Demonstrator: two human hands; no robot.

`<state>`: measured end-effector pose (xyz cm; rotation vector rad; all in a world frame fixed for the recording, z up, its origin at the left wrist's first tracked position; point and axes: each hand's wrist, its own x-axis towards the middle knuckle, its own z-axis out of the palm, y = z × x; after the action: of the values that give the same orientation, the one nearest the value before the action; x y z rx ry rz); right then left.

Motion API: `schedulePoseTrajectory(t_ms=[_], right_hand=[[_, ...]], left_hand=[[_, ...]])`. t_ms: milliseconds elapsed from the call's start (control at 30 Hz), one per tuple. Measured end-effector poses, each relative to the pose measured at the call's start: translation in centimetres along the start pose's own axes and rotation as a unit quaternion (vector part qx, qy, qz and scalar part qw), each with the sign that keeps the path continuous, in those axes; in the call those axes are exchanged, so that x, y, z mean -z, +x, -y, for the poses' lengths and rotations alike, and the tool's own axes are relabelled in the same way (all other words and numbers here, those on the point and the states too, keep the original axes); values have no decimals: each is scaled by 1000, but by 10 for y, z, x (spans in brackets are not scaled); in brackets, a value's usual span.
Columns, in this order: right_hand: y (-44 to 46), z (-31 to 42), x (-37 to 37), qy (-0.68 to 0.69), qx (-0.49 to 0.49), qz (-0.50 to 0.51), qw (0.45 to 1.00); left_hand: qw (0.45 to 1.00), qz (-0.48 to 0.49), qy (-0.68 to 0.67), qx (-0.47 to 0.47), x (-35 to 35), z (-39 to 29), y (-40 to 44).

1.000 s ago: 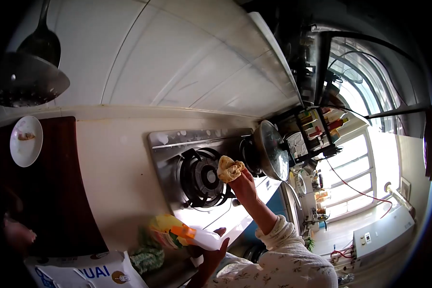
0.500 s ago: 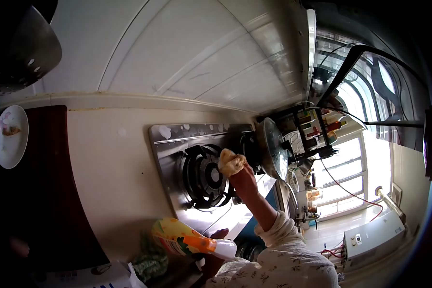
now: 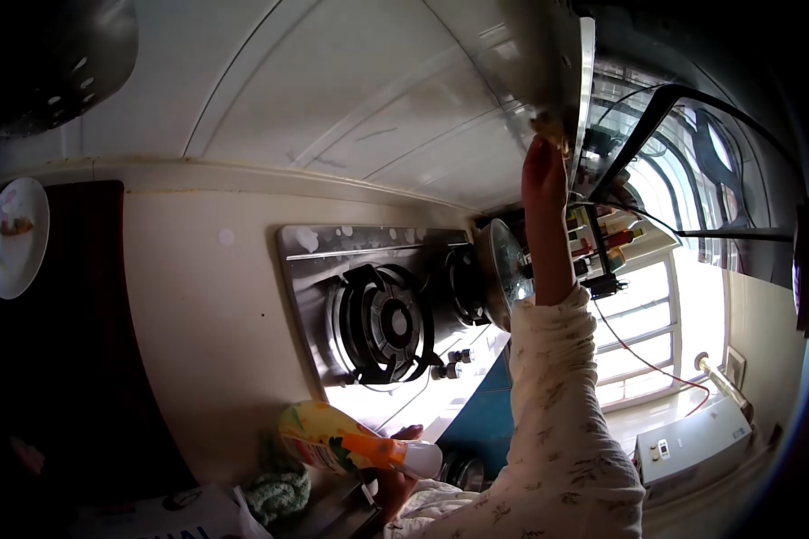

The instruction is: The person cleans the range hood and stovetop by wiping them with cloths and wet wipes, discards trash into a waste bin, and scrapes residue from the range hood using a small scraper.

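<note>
Grips a crumpled cloth [image 3: 549,128] in the closed fingers [image 3: 537,148] of the right hand [image 3: 546,177], up near the tiled wall [image 3: 368,99]. Grasps a spray bottle [image 3: 319,435] in the left hand [image 3: 392,490], near the front left corner of the stove [image 3: 306,287] on the bench [image 3: 202,296].

Okay, counting two hands, so one left hand [image 3: 395,490] and one right hand [image 3: 544,171]. Also seeing one spray bottle [image 3: 333,440], one plate [image 3: 16,256] and two rags, one green rag [image 3: 279,496] plus one blurry rag [image 3: 551,131]. Getting one stove [image 3: 319,296] with two burners [image 3: 395,323], then one pan [image 3: 496,269]. Spotting one strainer [image 3: 67,76], one heater [image 3: 692,445] and one red hose [image 3: 643,361]. Giving up on the rack bottles [image 3: 618,239] lol, too crammed to count.
</note>
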<state>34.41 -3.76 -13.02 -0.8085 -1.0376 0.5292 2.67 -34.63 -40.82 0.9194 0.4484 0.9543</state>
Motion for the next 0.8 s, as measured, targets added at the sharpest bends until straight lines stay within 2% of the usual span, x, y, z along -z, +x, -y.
schedulePoseTrajectory(t_ms=[133,233,333,367,500,600,667,733,800], right_hand=[[20,-8,-9,9,23,-18,1000],[31,-16,-19,43,17,-78,996],[24,-17,-21,6,-26,-79,996],[22,-14,-9,21,-57,-35,998],[-4,-4,24,-32,-107,-98,989],[0,11,51,-27,-64,-49,996],[9,22,43,-20,-22,29,999],[11,19,34,7,-26,6,1000],[15,16,29,36,-33,44,998]], left_hand=[[1000,-1,0,-4,-2,-1,1],[999,12,32,-30,-4,4,0],[1000,-2,-2,-11,-6,2,-2],[1000,-3,4,-16,-7,3,-3],[999,5,13,-32,-5,11,-4],[1000,7,10,-29,-4,7,-5],[999,11,16,-26,-2,5,-4],[999,15,32,-26,-2,5,-4],[999,15,36,-33,-4,6,-4]])
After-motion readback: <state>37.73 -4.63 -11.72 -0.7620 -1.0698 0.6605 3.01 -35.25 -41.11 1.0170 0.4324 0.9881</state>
